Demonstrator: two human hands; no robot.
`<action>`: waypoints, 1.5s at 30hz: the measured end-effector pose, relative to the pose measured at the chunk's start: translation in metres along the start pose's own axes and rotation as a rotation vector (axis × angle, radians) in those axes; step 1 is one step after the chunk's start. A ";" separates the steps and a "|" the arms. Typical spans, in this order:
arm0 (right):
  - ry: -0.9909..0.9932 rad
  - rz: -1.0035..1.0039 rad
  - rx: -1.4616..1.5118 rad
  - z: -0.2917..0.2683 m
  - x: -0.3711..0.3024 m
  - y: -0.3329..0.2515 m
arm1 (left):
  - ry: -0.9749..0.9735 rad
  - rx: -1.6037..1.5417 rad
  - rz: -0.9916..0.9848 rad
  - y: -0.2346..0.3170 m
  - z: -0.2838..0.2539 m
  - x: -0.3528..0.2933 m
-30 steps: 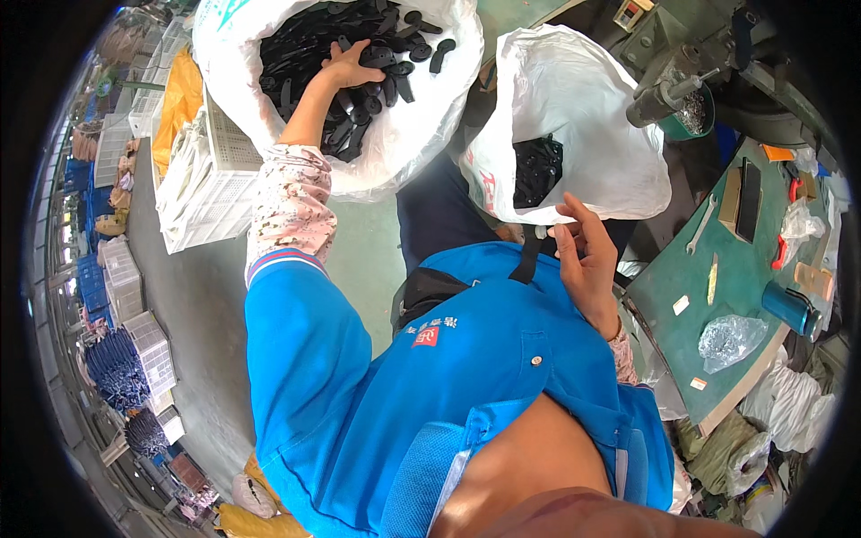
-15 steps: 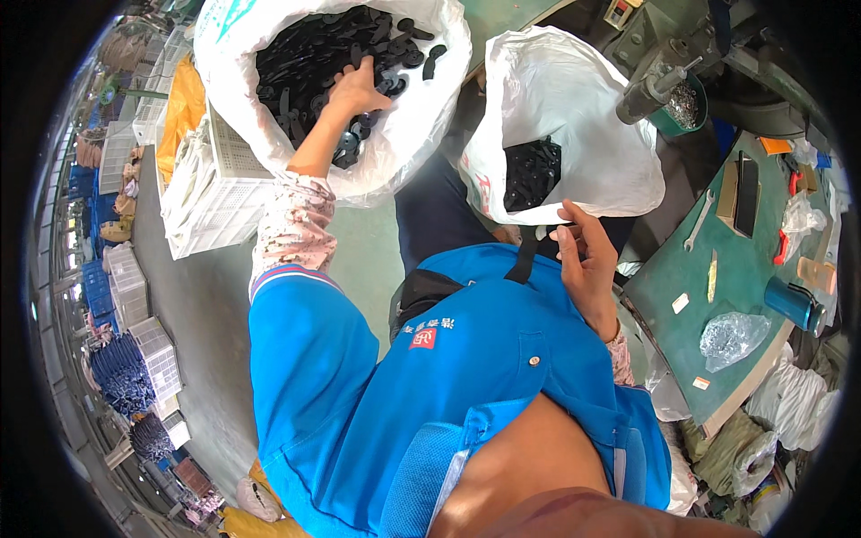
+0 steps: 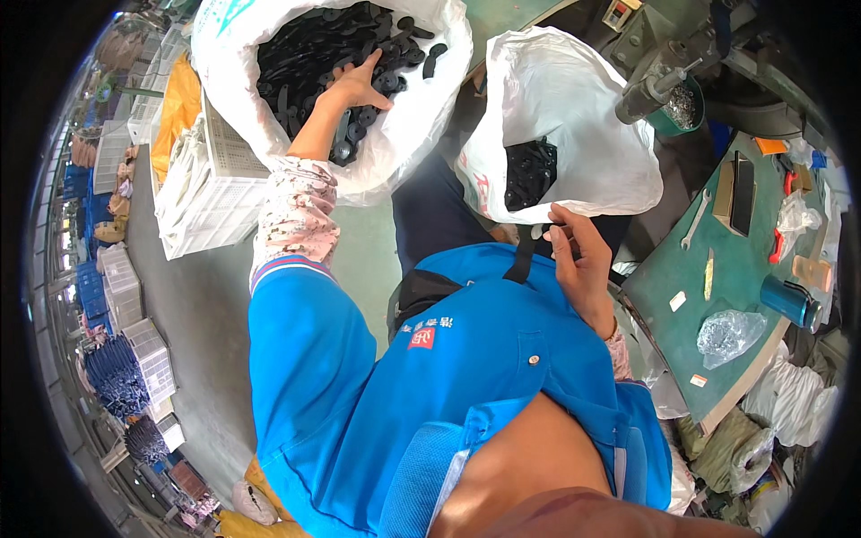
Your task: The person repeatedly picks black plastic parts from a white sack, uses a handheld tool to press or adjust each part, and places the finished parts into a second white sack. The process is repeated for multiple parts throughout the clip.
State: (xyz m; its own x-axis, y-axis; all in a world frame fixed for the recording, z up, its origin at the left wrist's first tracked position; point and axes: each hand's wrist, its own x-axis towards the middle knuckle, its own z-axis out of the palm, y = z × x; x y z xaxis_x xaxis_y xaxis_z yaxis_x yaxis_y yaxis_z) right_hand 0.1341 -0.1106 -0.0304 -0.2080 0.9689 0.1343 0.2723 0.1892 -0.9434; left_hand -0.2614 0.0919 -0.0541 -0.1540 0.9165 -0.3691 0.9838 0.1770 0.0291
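Observation:
My left hand (image 3: 355, 88) reaches into a large white plastic bag (image 3: 421, 148) at the upper left, its thumb and fingers spread. Its fingertips touch the heap of small black plastic parts (image 3: 314, 58), and no part is visibly gripped. Just below the near rim of a second white bag (image 3: 592, 117) is my right hand (image 3: 583, 260), fingers bent and close together. By its fingertips a small pale-and-dark piece shows; its kind is too small to make out. Inside that second bag lies a smaller pile of black parts (image 3: 531, 175).
A machine spindle (image 3: 647, 94) juts over the second bag's right side, beside a green tub (image 3: 686, 108) of metal bits. On the green table (image 3: 664, 278) at right lie a wrench (image 3: 697, 218), a phone (image 3: 743, 193), a blue bottle (image 3: 791, 302) and crumpled clear plastic (image 3: 731, 336). White crates (image 3: 202, 211) stand left.
My left hand has shifted slightly within the black parts, its fingers spreading a little more to the right. My right hand has moved slightly left, staying by the second bag's rim.

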 end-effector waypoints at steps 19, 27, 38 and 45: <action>-0.049 -0.082 -0.031 0.009 0.007 0.001 | 0.064 -0.190 0.135 -0.015 0.022 -0.006; -0.035 -0.069 -0.027 0.012 0.004 0.004 | 0.164 -0.110 0.142 0.014 0.016 -0.049; -0.051 -0.107 -0.038 0.014 0.005 0.004 | 0.012 0.044 0.114 0.012 0.012 -0.020; -0.009 -0.098 -0.061 0.012 0.002 0.003 | 0.139 0.046 0.160 0.024 0.016 -0.044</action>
State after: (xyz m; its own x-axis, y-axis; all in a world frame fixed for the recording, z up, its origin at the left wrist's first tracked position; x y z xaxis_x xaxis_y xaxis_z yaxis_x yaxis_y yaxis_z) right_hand 0.1231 -0.1101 -0.0367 -0.2448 0.9438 0.2221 0.3068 0.2928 -0.9056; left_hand -0.2299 0.0502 -0.0525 -0.0038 0.9729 -0.2312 0.9994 0.0118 0.0332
